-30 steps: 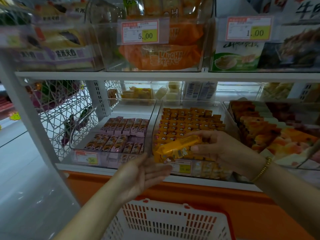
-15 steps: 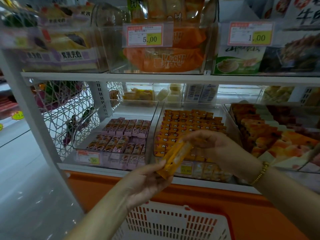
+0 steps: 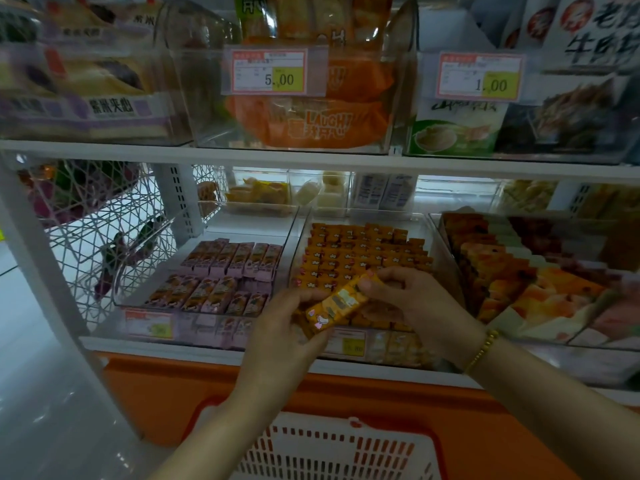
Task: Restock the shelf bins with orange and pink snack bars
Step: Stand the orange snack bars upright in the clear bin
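Both hands hold one orange snack bar (image 3: 337,304), a glossy rectangular wrapper, tilted over the front of the clear plastic bin (image 3: 360,220) packed with matching orange bars. The left hand (image 3: 284,327) cups its lower end with fingers closed round it; the right hand (image 3: 405,299) pinches the upper end between thumb and fingertips. Beside it, a second clear bin (image 3: 207,299) holds pink bars in rows. A red-and-white perforated plastic basket (image 3: 332,448) sits below.

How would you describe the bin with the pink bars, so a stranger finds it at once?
Find the lower white shelf. At its front stand clear bins; take the leftmost bin, beside the wire side panel. It alone holds pink bars; its right neighbour holds orange ones.
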### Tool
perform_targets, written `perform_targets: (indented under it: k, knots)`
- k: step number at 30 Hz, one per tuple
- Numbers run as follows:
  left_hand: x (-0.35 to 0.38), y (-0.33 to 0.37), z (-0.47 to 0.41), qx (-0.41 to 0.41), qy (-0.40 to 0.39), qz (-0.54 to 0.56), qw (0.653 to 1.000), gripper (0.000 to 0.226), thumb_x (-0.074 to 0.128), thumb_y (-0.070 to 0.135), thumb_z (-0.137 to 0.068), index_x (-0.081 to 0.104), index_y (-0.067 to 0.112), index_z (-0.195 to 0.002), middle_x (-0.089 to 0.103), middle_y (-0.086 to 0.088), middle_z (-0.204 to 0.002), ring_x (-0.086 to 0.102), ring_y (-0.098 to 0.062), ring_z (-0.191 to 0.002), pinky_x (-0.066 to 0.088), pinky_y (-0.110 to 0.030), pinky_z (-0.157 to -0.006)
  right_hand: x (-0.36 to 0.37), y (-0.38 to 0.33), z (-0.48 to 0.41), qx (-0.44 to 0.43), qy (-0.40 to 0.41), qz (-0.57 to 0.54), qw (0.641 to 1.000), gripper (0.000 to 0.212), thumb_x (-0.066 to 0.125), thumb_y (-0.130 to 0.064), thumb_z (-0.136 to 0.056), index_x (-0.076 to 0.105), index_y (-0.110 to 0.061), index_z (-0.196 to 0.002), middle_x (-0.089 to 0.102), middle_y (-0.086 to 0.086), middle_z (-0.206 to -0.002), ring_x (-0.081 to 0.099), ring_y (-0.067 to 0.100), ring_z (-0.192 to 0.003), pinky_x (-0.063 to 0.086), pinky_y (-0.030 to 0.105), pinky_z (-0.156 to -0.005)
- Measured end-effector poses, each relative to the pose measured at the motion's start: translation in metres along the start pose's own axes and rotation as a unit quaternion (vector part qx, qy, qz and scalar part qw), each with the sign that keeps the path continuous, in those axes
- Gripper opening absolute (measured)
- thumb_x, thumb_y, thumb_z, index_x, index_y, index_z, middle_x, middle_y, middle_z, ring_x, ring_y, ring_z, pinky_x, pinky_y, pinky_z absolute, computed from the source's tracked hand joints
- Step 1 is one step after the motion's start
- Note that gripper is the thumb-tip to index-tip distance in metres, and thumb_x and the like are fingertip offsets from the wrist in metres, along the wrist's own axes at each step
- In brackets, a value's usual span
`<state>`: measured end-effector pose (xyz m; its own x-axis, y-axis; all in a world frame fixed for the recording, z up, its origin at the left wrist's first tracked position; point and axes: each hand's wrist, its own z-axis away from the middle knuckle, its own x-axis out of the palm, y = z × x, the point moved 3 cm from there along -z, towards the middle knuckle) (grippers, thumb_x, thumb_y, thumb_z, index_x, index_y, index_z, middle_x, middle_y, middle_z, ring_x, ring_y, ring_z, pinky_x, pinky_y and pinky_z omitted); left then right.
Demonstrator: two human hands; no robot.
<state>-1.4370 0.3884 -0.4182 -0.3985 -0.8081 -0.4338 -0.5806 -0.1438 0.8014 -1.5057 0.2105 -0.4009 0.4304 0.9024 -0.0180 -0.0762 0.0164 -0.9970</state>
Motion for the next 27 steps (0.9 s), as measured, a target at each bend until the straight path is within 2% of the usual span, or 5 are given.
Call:
perform_targets:
  k: [5,10,15,23,27]
  knots:
    - [-0.005,-0.007,-0.004,-0.036,0.049,0.000,0.998,0.054,0.067,0.028,-0.085,0.035,0.053,-0.120,0.034,0.041,-0.113,0.034,0.026,-0.103,0.028,0.004,-0.084,-0.020,-0.019,-0.016,-0.109,0.128,0.124,0.978,0.022,0.070,-0.010,-0.082,0.059,-0.015,-0.100,0.066,0.003,-0.100,0.067,0.015,-0.087,0.057,0.022,-0.067]
    - [-0.008,-0.010,-0.010,-0.068,0.037,-0.025,0.997,0.051,0.058,0.022,-0.092,0.027,0.052,-0.120,0.027,0.040,-0.110,0.026,0.011,-0.111,0.023,-0.003,-0.089,-0.065,-0.044,-0.045,-0.225,0.290,0.383,0.847,0.027,0.063,-0.009,-0.088,0.055,-0.011,-0.114,0.061,0.003,-0.099,0.057,0.015,-0.087,0.041,0.016,-0.067]
    - [0.001,-0.019,-0.013,-0.121,0.032,-0.090,0.988,0.067,0.053,0.028,-0.094,0.015,0.022,-0.150,0.018,0.006,-0.155,0.014,-0.011,-0.143,0.015,-0.024,-0.112,-0.094,-0.055,-0.099,-0.182,0.281,0.469,0.817,0.015,0.054,-0.004,-0.091,0.056,0.000,-0.106,0.063,0.019,-0.101,0.059,0.032,-0.090,0.039,0.028,-0.070]
    - [0.000,-0.017,-0.016,-0.134,0.019,-0.099,0.986,0.074,0.050,0.036,-0.094,0.002,0.028,-0.149,0.010,0.007,-0.157,0.007,-0.011,-0.145,0.013,-0.025,-0.113,-0.097,-0.051,-0.140,-0.135,0.223,0.516,0.816,0.013,0.050,0.001,-0.088,0.060,0.002,-0.097,0.064,0.018,-0.094,0.058,0.030,-0.088,0.041,0.029,-0.071]
    - [0.005,-0.019,-0.015,-0.152,0.021,-0.096,0.983,0.079,0.051,0.043,-0.092,0.000,0.027,-0.150,0.005,0.007,-0.158,0.005,-0.009,-0.144,0.014,-0.026,-0.113,-0.090,-0.035,-0.158,-0.077,0.164,0.600,0.779,0.017,0.049,-0.004,-0.091,0.062,-0.003,-0.100,0.063,0.016,-0.108,0.058,0.031,-0.101,0.043,0.032,-0.085]
